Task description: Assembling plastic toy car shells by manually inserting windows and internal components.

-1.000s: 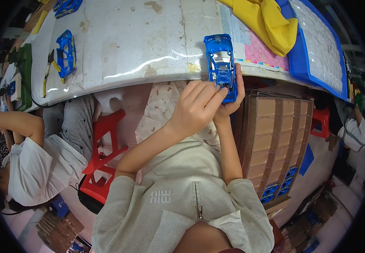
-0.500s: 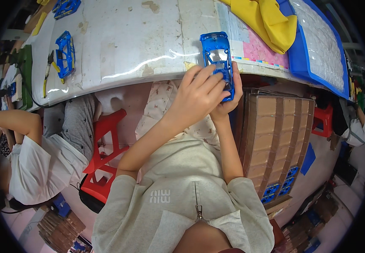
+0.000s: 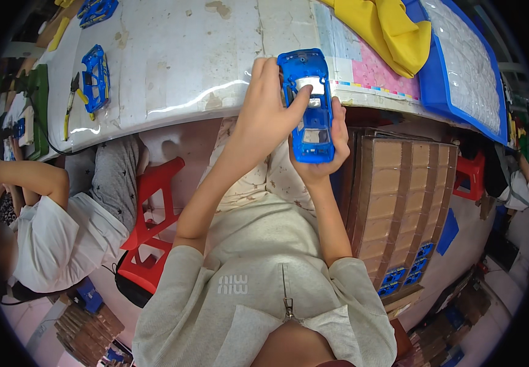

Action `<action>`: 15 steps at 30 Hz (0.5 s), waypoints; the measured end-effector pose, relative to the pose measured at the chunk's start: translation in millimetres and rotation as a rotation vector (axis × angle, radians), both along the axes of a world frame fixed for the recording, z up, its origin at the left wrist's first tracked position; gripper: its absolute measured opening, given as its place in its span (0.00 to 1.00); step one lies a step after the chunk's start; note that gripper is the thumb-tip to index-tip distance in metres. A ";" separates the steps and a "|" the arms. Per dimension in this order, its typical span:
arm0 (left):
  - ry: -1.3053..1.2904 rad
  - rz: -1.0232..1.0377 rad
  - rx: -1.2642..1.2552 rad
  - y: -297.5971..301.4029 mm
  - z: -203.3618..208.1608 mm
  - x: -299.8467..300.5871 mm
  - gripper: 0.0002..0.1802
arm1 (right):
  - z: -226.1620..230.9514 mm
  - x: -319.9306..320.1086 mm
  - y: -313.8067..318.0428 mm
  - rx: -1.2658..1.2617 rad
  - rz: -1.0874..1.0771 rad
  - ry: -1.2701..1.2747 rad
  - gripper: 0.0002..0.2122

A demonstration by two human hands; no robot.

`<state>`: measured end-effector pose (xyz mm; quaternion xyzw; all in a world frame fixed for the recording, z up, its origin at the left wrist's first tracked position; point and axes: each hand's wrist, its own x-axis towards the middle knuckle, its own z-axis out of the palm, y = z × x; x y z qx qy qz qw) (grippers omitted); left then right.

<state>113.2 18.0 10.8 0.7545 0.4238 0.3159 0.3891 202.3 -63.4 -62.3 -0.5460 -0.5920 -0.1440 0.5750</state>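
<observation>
A blue toy car body point(image 3: 318, 116) with pale or clear window parts is held just past the table's front edge, its far end over the tabletop. My left hand point(image 3: 264, 110) grips its left side, thumb pressed on the window area and fingers along the far left edge, partly hidden. From below and the right, my right hand point(image 3: 333, 150) cradles the near end, with fingers up along the right side. Both hands are closed on the car body.
Blue car shells point(image 3: 96, 79) lie on the table's left beside yellow-handled pliers point(image 3: 70, 104). At right are a yellow cloth point(image 3: 393, 40) and a blue bin point(image 3: 441, 92) with a clear plastic-covered insert. A compartment tray point(image 3: 393, 202) stands right of my lap. A co-worker point(image 3: 50, 238) sits left.
The car body has come nearer to me and turned slightly. My left hand has moved from on top of it to its left side, thumb on the window area.
</observation>
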 end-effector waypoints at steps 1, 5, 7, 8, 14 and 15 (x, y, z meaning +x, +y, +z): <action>-0.145 -0.026 -0.147 -2.9 1.1 -1.5 0.18 | 5.5 -2.1 -3.0 0.002 0.012 0.003 0.34; -0.255 -0.036 -0.314 -12.7 19.4 -9.7 0.13 | 28.9 -7.8 -13.3 -0.035 0.118 0.101 0.35; -0.267 -0.034 -0.306 -15.5 23.0 -11.5 0.12 | 46.6 -7.3 -17.8 -0.105 0.201 0.319 0.39; -0.280 -0.025 -0.296 -17.6 24.5 -13.1 0.12 | 61.1 -1.6 -21.9 -0.151 0.273 0.420 0.38; -0.261 -0.043 -0.125 -34.2 32.9 -7.7 0.12 | 111.2 5.2 -23.4 -0.698 0.419 0.918 0.12; -0.283 -0.044 -0.170 -35.8 30.3 -7.0 0.12 | 110.7 4.7 -21.9 -0.697 0.418 0.917 0.12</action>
